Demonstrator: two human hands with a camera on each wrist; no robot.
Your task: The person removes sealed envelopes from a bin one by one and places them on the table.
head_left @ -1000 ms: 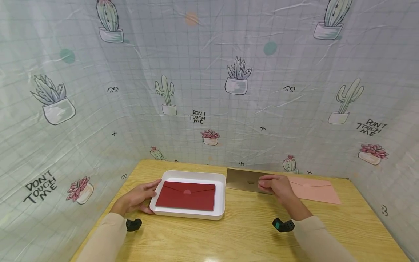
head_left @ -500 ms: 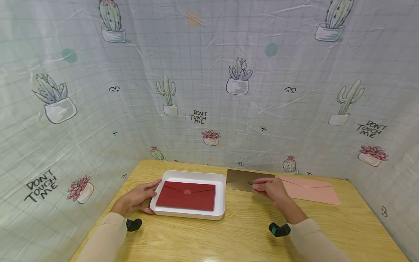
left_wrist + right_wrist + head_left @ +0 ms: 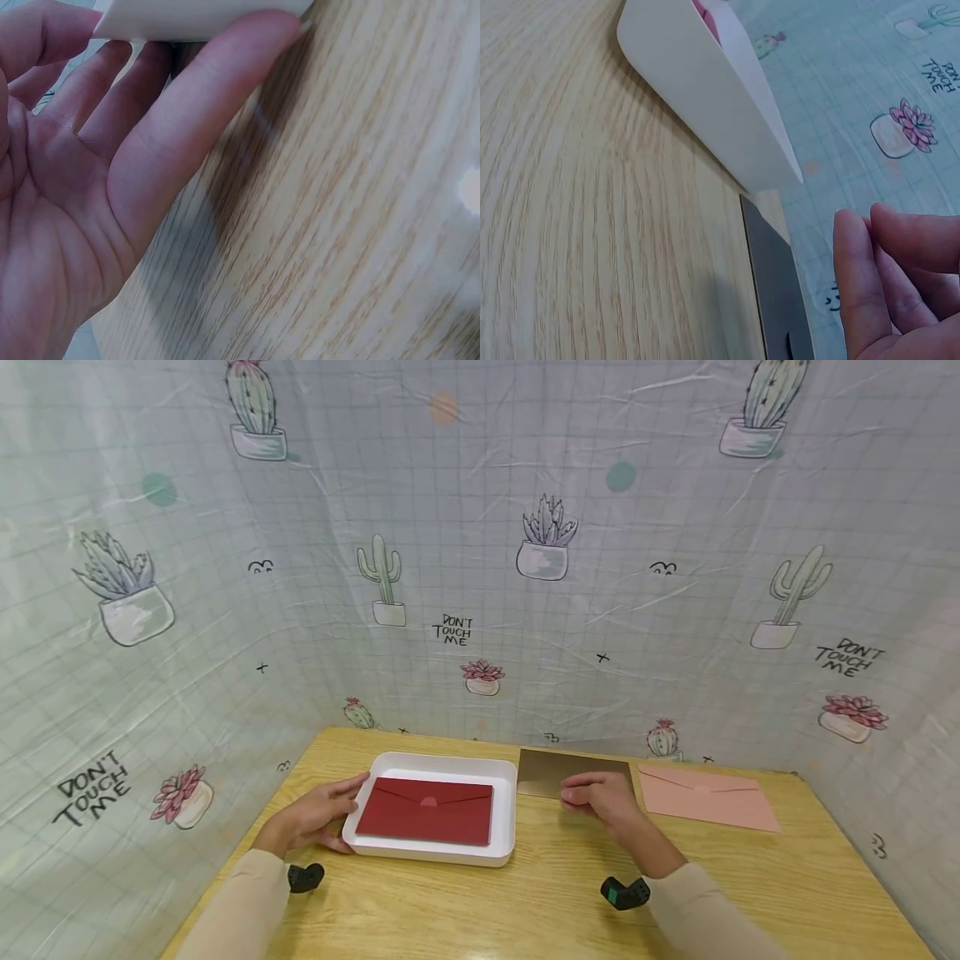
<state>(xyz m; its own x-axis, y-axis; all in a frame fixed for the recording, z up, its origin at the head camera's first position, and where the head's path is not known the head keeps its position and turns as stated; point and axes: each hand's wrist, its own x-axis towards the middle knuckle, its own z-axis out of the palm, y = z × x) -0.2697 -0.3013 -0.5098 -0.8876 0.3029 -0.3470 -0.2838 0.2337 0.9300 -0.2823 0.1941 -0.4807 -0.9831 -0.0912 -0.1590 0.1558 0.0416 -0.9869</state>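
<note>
Wooden table [image 3: 540, 893], red envelope [image 3: 425, 810] in tray [image 3: 507, 793]

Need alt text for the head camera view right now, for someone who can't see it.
A person's left hand rests against the left side of a white tray holding a red envelope, while the right hand hovers over the near edge of a brown envelope. A pink envelope lies to the right on the wooden table, backed by a cactus-print sheet.
</note>
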